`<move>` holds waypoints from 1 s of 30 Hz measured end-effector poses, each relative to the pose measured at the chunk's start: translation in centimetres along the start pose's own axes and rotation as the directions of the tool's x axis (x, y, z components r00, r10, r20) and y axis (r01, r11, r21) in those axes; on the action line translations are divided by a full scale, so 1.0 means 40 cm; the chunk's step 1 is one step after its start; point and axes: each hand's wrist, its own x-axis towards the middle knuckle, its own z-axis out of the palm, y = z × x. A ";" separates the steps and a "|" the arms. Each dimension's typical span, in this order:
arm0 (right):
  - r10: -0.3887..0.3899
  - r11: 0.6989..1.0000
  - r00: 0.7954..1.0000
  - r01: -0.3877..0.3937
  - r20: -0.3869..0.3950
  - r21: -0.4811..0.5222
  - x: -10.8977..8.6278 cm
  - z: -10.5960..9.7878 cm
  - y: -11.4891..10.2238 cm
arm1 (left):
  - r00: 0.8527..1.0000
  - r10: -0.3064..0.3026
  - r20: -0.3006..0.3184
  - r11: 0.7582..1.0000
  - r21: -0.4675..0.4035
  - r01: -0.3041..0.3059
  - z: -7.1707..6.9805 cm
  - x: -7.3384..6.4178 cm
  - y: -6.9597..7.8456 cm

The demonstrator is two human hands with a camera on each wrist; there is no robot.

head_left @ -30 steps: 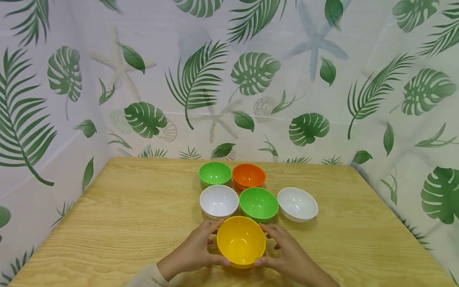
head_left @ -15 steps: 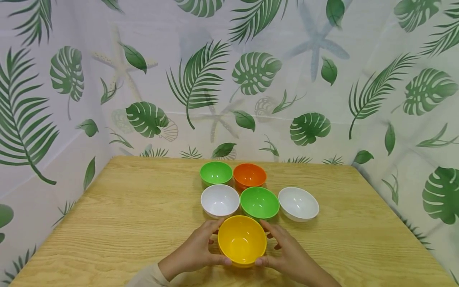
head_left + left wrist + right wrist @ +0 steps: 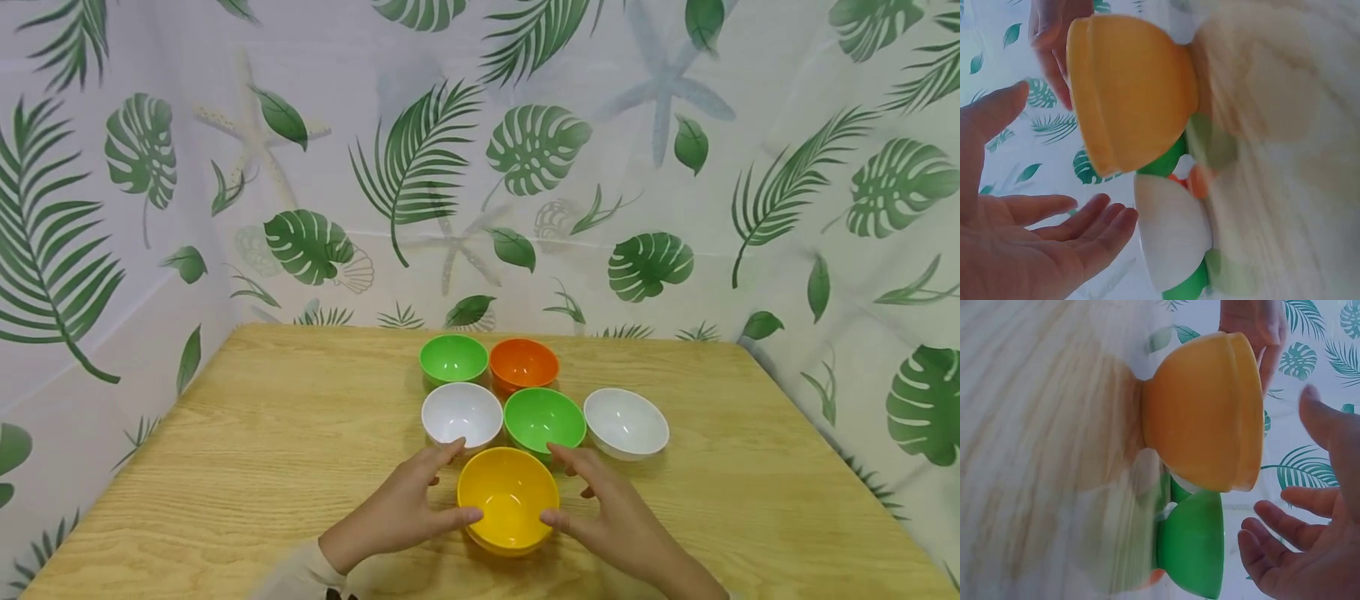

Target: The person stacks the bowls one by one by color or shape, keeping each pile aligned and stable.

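Hands (image 3: 401, 504) (image 3: 621, 525) loosely spread, holding nothing, either side of glossy, rounded, nested yellow bowls (image 3: 510, 492), wood-grained tabletop (image 3: 292, 433)

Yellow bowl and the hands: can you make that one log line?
yellow bowl: upright on table | left fingers: beside it, not touching | right fingers: beside it, not touching | behind: white bowl, green bowl

left hand (image 3: 405, 502): no longer grips yellow bowl (image 3: 510, 492); stands apart, thumb raised | right hand (image 3: 618, 521): likewise off the bowl, thumb higher, fingers clear | dark bits (image 3: 333, 594): now show by left sleeve (image 3: 296, 573)
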 end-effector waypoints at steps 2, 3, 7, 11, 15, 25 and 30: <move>-0.024 1.000 0.998 0.024 -0.058 -0.006 0.002 -0.003 -0.003 | 0.999 0.009 -0.052 1.000 -0.012 -0.009 -0.009 0.004 0.003; -0.040 0.999 0.995 0.040 -0.090 -0.009 0.004 -0.004 -0.005 | 0.997 0.009 -0.079 1.000 -0.023 -0.011 -0.013 0.006 0.003; -0.067 0.996 0.975 0.076 -0.210 0.036 0.010 -0.002 -0.013 | 0.986 0.011 -0.168 0.998 -0.065 -0.022 -0.026 0.010 -0.001; -0.012 0.982 0.961 0.063 -0.277 0.178 0.020 -0.007 -0.027 | 0.968 0.025 -0.250 0.994 -0.100 -0.052 -0.039 0.017 -0.002; 0.115 0.925 0.965 -0.018 -0.235 0.379 0.032 -0.025 -0.046 | 0.950 0.030 -0.311 0.990 -0.124 -0.072 -0.055 0.026 0.003; 0.217 0.666 0.976 -0.136 -0.016 0.734 0.063 -0.045 -0.089 | 0.910 -0.116 -0.398 0.968 -0.249 0.014 -0.096 0.053 0.002; 0.143 0.537 0.989 -0.104 0.032 0.837 0.069 -0.050 -0.095 | 0.888 -0.210 -0.410 0.942 -0.327 0.072 -0.102 0.073 -0.008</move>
